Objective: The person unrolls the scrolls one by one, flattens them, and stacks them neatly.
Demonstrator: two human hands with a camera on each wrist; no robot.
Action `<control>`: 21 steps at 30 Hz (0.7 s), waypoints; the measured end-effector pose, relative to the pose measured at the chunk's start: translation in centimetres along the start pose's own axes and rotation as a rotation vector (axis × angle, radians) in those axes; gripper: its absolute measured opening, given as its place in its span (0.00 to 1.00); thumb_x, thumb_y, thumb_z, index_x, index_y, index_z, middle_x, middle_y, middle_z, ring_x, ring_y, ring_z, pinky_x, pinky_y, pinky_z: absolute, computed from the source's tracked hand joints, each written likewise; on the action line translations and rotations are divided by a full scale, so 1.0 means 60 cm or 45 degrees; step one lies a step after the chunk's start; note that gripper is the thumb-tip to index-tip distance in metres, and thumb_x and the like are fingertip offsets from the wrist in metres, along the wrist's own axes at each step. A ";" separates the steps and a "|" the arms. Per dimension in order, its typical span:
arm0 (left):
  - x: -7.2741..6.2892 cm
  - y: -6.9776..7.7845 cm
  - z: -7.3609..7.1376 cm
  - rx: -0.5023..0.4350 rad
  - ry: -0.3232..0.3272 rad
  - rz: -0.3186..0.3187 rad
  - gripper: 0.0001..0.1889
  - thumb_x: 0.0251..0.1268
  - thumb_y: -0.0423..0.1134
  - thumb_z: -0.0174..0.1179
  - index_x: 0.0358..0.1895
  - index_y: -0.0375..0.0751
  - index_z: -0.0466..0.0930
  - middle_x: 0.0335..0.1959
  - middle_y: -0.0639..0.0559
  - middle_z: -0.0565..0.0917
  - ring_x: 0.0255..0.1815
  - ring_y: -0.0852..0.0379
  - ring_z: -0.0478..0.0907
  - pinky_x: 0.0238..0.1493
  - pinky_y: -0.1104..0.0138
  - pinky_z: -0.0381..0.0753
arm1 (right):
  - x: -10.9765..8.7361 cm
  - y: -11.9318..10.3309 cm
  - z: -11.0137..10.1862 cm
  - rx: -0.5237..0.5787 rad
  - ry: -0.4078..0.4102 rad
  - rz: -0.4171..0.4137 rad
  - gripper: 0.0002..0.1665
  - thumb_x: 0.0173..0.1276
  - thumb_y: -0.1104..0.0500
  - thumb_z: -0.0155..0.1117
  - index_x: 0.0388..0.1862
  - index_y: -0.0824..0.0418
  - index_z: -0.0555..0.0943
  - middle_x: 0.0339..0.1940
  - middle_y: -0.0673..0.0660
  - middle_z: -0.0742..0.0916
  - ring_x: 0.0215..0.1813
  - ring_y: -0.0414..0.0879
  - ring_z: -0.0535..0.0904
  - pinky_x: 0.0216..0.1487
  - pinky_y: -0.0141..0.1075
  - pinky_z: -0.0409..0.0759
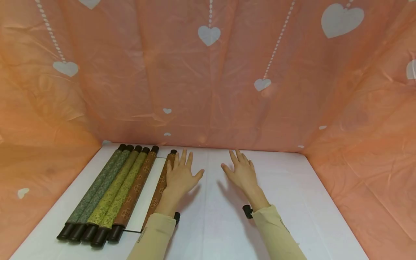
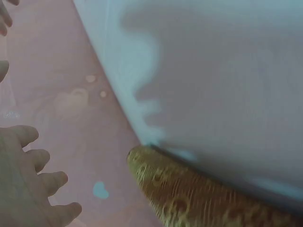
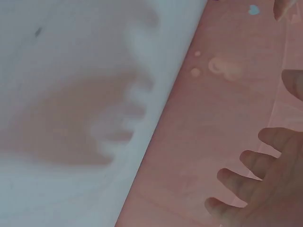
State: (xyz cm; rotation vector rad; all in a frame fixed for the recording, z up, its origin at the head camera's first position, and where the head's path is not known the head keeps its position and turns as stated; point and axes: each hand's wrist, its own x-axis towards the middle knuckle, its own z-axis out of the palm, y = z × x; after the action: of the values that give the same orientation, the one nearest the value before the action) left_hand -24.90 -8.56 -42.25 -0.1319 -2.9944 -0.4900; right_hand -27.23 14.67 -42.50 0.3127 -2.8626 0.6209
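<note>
Care serves us best here: in handling the near roll (image 1: 161, 184), we judge that we should take it by its ends, move it evenly and keep the pale strip (image 1: 150, 187) beside it flat, without tugging. Our left grip (image 1: 180, 177) hangs with fingers spread apart, holding nothing; our right grip (image 1: 242, 175), at its 3 o'clock, does likewise. The near roll lies on the desk (image 1: 216, 231) at our left grip's 9 o'clock, just beside it and partly hidden by it; we cannot tell whether they touch. From our right grip it also lies toward 9 o'clock, but well apart. Past the pale strip, farther toward 9 o'clock, lie the far brown roll (image 1: 137, 188), two yellow rolls (image 1: 113, 187) and two green rolls (image 1: 102, 187).
</note>
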 end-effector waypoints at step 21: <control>-0.041 -0.153 -0.089 -0.118 0.041 0.154 0.33 0.76 0.45 0.60 0.78 0.36 0.66 0.79 0.31 0.62 0.71 0.25 0.68 0.52 0.37 0.80 | 0.009 -0.109 0.049 0.533 0.016 -0.115 0.36 0.74 0.50 0.66 0.77 0.62 0.71 0.75 0.64 0.73 0.66 0.62 0.79 0.61 0.56 0.79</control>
State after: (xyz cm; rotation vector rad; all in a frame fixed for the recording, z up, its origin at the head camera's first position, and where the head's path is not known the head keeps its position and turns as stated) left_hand -22.91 -19.13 -40.37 -0.3081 -2.9109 -0.6113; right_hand -26.54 7.52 -42.51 0.4931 -2.6659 1.1968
